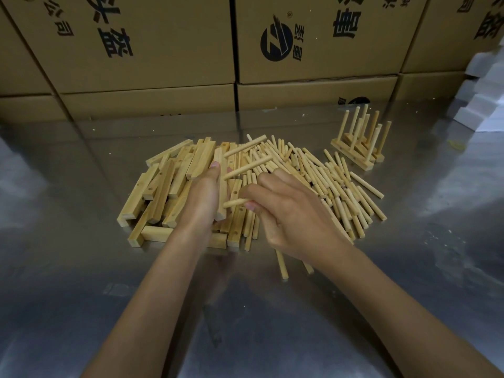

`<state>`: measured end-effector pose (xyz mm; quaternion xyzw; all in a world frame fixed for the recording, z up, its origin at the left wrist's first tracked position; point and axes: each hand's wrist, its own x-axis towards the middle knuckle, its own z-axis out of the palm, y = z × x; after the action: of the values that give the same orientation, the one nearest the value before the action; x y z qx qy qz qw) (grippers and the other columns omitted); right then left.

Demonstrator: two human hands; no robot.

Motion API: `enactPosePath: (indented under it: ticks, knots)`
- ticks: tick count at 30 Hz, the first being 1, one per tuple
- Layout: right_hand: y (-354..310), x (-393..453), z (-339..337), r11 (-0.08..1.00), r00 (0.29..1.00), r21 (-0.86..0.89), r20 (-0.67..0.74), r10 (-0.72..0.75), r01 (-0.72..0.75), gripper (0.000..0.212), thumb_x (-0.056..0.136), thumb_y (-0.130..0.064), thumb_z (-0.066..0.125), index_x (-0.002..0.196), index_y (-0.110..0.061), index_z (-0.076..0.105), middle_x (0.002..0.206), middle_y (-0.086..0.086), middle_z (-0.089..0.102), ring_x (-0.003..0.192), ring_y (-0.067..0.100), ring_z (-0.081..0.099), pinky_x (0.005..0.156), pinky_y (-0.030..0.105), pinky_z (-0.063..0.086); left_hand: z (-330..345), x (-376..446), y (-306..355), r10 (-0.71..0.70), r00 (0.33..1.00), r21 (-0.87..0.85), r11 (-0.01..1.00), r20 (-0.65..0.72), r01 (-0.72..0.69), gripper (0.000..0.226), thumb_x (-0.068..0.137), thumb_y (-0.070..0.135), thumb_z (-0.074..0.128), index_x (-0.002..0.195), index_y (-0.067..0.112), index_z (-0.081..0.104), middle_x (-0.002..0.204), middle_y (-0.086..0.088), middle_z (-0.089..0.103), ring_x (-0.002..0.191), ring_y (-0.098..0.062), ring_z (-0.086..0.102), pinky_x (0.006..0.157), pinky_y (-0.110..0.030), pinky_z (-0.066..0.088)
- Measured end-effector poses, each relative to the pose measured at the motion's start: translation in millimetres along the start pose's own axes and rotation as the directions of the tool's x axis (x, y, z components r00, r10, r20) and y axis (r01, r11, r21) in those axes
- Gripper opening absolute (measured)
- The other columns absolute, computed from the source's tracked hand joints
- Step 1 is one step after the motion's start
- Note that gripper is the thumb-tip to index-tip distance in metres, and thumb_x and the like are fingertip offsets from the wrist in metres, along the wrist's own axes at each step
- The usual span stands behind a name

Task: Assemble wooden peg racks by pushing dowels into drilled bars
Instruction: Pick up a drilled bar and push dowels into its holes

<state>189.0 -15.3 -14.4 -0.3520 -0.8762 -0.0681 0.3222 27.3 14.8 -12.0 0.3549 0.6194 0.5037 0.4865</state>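
Observation:
My left hand [203,197] grips a drilled wooden bar [218,159] held on edge above the pile. Two dowels [246,167] stick out of that bar toward the right. My right hand [289,214] pinches a third dowel [235,202], its tip at the bar's lower part. A heap of drilled bars [169,186] lies under and left of my left hand. Loose dowels [327,181] are spread out to the right of the bars.
Finished peg racks [360,143] stand stacked at the back right. Cardboard boxes [152,50] wall off the far side and white foam blocks [488,91] sit at the right edge. A stray dowel [281,266] lies on the shiny metal table [245,309] under my right wrist.

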Motion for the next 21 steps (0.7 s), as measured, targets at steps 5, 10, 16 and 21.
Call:
enactPosePath:
  ticks: [5,10,16,21]
  knots:
    - [1,0,-3,0.994,0.998,0.089,0.033,0.061,-0.063,0.014,0.089,-0.003,0.06,0.095,-0.012,0.068,0.081,-0.002,0.056,0.076,0.016,0.049,0.059,0.035,0.045,9,-5,-6,0.114,0.993,0.024,0.993,-0.002,-0.114,0.04,0.104,0.053,0.036,0.116,0.036,0.07,0.131,-0.004,0.065,0.124,-0.026,0.057,0.091,-0.042,0.043]
    - [2,2,-6,0.952,0.976,0.231,0.133,0.175,-0.202,0.011,0.092,-0.016,0.059,0.09,-0.02,0.07,0.073,-0.014,0.059,0.062,0.007,0.051,0.057,0.026,0.039,13,-8,-10,0.249,0.968,0.043,0.968,-0.007,-0.249,0.046,0.103,0.056,0.032,0.132,0.036,0.061,0.14,-0.005,0.059,0.128,-0.03,0.054,0.1,-0.045,0.045]
    - [-5,1,-12,0.99,0.973,0.047,0.198,0.118,-0.13,0.015,0.087,-0.013,0.059,0.078,-0.023,0.051,0.055,-0.013,0.039,0.047,0.012,0.038,0.048,0.026,0.032,8,-6,-9,0.322,0.942,0.153,0.93,0.091,-0.333,0.045,0.104,0.054,0.03,0.132,0.036,0.06,0.135,0.007,0.061,0.127,-0.016,0.054,0.112,-0.049,0.038]
    - [-9,-1,-8,0.988,0.972,0.048,0.195,0.134,-0.145,0.015,0.087,-0.017,0.058,0.082,-0.028,0.049,0.054,-0.014,0.037,0.044,0.008,0.036,0.047,0.022,0.028,5,-4,-7,0.325,0.936,0.203,0.916,0.135,-0.347,0.047,0.105,0.053,0.029,0.136,0.033,0.058,0.135,0.001,0.062,0.129,-0.02,0.054,0.113,-0.048,0.037]
